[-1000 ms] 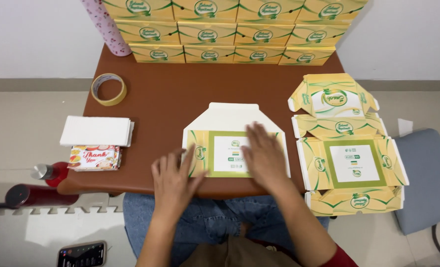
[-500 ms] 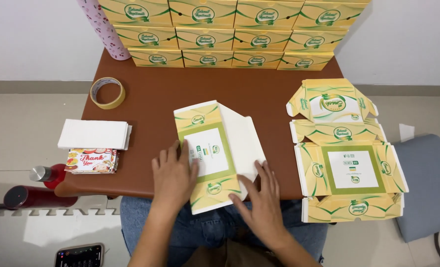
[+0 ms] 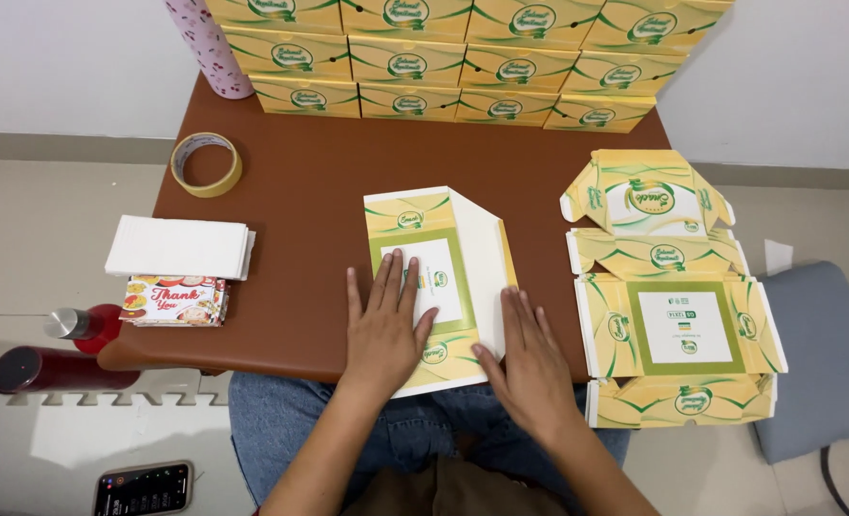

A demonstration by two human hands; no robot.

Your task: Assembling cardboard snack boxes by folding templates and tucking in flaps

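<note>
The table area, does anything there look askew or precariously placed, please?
Yes: the flat carton stack at the right hangs past the table edge. The carton blank under the left hand and right hand also overhangs the front edge.

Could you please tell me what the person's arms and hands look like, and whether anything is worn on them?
Both are bare: the left hand and right hand show no gloves, rings, watch or bracelets, and no sleeves cover the forearms in view.

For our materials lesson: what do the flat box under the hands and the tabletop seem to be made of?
Flat box blank: thin printed paperboard, it seems; creased folds, white unprinted side, faint sheen. Tabletop: smooth brown surface with a soft glare, probably laminate or vinyl; cannot tell which.
</note>
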